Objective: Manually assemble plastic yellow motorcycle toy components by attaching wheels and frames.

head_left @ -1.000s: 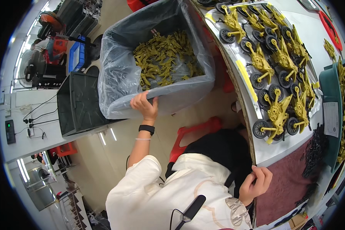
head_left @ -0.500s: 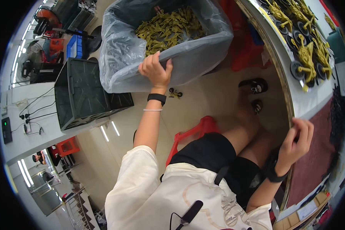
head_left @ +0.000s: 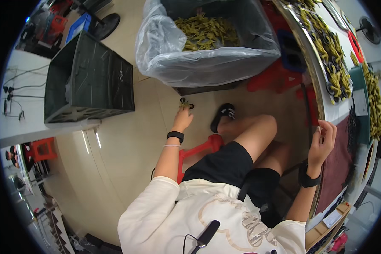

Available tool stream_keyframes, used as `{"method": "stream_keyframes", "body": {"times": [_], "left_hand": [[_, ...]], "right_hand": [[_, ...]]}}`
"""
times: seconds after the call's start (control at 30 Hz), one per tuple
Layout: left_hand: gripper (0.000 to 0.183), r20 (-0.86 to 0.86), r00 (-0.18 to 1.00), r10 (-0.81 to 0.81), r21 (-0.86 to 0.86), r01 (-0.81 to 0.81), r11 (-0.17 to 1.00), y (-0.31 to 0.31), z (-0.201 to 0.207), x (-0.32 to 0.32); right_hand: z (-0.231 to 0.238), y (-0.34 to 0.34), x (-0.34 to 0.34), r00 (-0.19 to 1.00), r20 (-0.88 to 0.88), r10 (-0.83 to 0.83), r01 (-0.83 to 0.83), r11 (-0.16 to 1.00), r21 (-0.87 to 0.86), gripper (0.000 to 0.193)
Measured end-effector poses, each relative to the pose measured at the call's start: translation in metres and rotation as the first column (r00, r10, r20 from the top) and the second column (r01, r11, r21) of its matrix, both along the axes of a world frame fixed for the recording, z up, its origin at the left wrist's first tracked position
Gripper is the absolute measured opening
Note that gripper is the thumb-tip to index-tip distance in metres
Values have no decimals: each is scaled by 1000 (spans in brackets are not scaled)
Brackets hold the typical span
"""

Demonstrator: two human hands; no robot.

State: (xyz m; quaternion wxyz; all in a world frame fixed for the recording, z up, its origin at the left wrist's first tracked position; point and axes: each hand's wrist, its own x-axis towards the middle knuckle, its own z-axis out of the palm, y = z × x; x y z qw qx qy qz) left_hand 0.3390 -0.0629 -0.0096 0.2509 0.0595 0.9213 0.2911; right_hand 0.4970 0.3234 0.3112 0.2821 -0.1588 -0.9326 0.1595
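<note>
My left hand (head_left: 183, 120) reaches down toward the floor, its fingers loosely stretched and the thumb apart. Just past its fingertips is a small olive-yellow part with black wheels (head_left: 185, 102); I cannot tell whether the fingers touch it. My right hand (head_left: 322, 142) is at the worktable's edge, fingers loosely bent and apart, nothing visible in them. Ahead of me, a large dark bin lined with a clear plastic bag (head_left: 211, 67) contains a heap of olive-yellow plastic parts (head_left: 207, 31).
On the right, the worktable (head_left: 332, 169) carries rows of olive-yellow wheeled pieces (head_left: 332, 63) and a green bin (head_left: 360, 110). A dark green crate (head_left: 101, 76) stands to the left. Red stools (head_left: 279, 78) are under the table, and a red seat (head_left: 199, 148) is beside my leg.
My left hand has left the bag's rim and moved down to the wheeled part on the floor. One foot has come leftward. My right hand stays by the table edge.
</note>
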Motion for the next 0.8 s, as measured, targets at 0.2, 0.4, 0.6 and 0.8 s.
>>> {"method": "stream_keyframes", "body": {"times": [0.2, 0.4, 0.6, 0.8], "left_hand": [[37, 294, 953, 67, -26, -62, 998, -96, -138, 68], [35, 430, 891, 148, -68, -132, 989, -102, -229, 78], [38, 323, 838, 440, -13, -461, 887, -53, -263, 39], [35, 99, 987, 130, -339, -89, 936, -26, -336, -3]], "right_hand": [[-2, -101, -148, 880, 156, 448, -445, 894, -61, 43], [-49, -206, -283, 524, 428, 736, -815, 579, 1, 59], [-108, -225, -304, 563, 588, 580, -787, 594, 167, 46], [-133, -112, -306, 533, 799, 278, -747, 599, 290, 55]]}}
